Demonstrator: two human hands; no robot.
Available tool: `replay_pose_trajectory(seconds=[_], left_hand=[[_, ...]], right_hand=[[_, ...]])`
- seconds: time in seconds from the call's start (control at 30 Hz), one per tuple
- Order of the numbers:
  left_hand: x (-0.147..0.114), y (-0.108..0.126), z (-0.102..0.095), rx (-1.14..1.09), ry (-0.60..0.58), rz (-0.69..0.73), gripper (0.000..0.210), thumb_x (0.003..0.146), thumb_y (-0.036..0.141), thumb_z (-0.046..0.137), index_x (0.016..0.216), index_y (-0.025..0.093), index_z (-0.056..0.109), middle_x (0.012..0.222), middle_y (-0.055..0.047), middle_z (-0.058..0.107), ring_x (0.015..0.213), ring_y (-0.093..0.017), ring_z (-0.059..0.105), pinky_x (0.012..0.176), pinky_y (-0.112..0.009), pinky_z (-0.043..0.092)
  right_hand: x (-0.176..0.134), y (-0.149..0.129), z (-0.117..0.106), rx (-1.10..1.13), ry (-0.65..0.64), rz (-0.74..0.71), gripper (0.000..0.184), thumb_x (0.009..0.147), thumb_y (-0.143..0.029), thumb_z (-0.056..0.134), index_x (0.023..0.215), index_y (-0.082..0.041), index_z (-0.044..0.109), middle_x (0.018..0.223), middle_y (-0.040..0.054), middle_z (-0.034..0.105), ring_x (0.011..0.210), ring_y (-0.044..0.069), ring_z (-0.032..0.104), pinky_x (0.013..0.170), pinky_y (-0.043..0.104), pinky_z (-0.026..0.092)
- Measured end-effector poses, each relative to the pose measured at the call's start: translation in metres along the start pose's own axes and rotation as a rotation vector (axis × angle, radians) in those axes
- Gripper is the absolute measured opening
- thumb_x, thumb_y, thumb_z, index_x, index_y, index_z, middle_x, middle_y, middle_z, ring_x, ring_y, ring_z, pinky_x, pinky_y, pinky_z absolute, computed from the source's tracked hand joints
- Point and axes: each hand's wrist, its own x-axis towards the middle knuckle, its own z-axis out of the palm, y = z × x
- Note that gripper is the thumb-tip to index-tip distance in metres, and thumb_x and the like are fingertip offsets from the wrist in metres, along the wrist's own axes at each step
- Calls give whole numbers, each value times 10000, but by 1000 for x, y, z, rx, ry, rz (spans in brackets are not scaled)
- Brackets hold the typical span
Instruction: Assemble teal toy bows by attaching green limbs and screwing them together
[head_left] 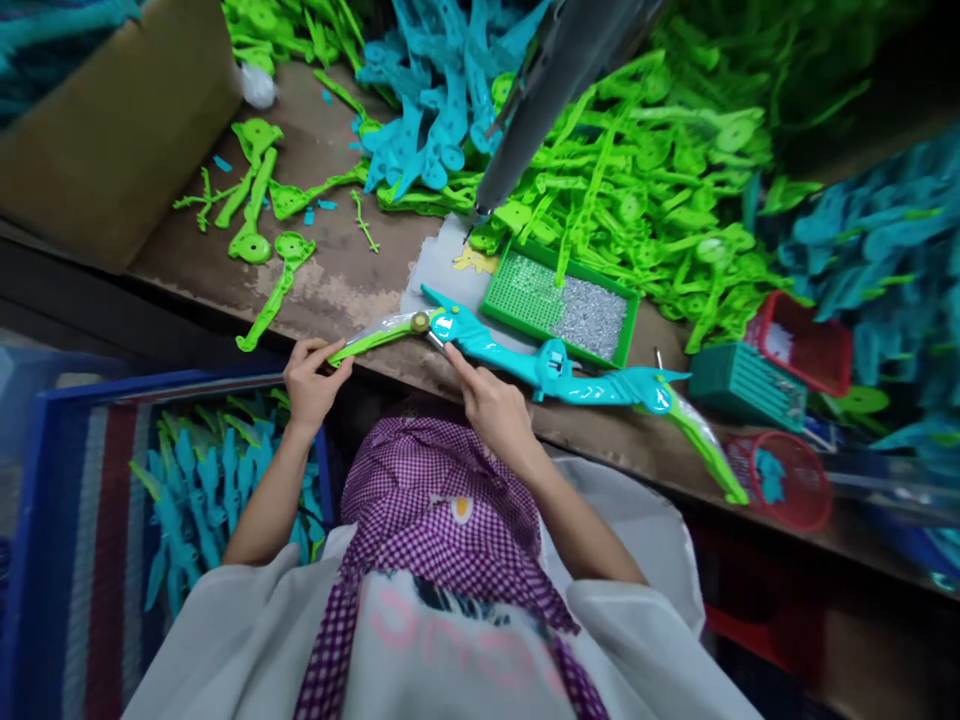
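Fingers (322, 356) of the left hand (306, 388) pinch the green end of one long blue-and-green piece (484, 343), which lies along the near edge of the table (337, 270). The right hand (499, 408) stretches its forefinger to the blue part, near a brass-coloured disc (420, 322); whether it grasps something, I cannot tell. Just beyond is a green tray (517, 288) with silvery bits (592, 316).

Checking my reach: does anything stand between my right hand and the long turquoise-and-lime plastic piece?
Yes: a short silvery rod shows between your right hand and the plastic piece, near the round brass-coloured knob. Nothing else visible is between them.
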Motion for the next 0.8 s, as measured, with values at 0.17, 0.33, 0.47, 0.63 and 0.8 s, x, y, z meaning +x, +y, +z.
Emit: replay_pose_trajectory(seconds=[0.17, 0.33, 0.47, 0.63, 0.8], left_hand=[[0, -3, 0, 23, -12, -26, 253, 758, 277, 742, 991, 179, 762, 916, -25, 569, 735, -112, 567, 673, -259, 513], [0, -3, 1, 27, -27, -47, 260, 763, 305, 716, 982, 175, 768, 914, -28, 593, 726, -111, 579, 661, -254, 521], [4, 3, -3, -21, -41, -70, 288, 732, 329, 732, 958, 158, 777, 895, -34, 623, 645, -89, 550, 605, -239, 502], [20, 27, -29, -56, -182, -175, 324, 654, 379, 781, 897, 164, 789, 672, 9, 589, 547, -89, 481, 509, -232, 405], [64, 66, -56, 18, -381, -295, 259, 540, 345, 811, 705, 151, 766, 509, 24, 549, 455, -88, 409, 433, -228, 299]], right_hand=[[-4, -19, -4, 74, 51, -124, 521, 1017, -247, 242, 1528, -333, 301, 880, 59, 623, 722, 152, 591, 655, 251, 443], [7, -34, -3, -8, -114, -163, 539, 1010, -283, 280, 1534, -405, 241, 942, 51, 648, 681, 161, 594, 610, 264, 416], [30, -28, -35, -62, -43, -189, 517, 1028, -343, 243, 1542, -398, 218, 1025, 59, 639, 741, 165, 591, 625, 264, 385], [128, -21, -65, -145, 46, -238, 507, 1028, -291, 253, 1532, -322, 295, 1080, 79, 637, 905, 211, 597, 762, 319, 399], [186, -17, -77, -93, -34, -299, 445, 1019, -351, 327, 1383, -196, 530, 1201, 105, 616, 1068, 262, 578, 862, 375, 407]])
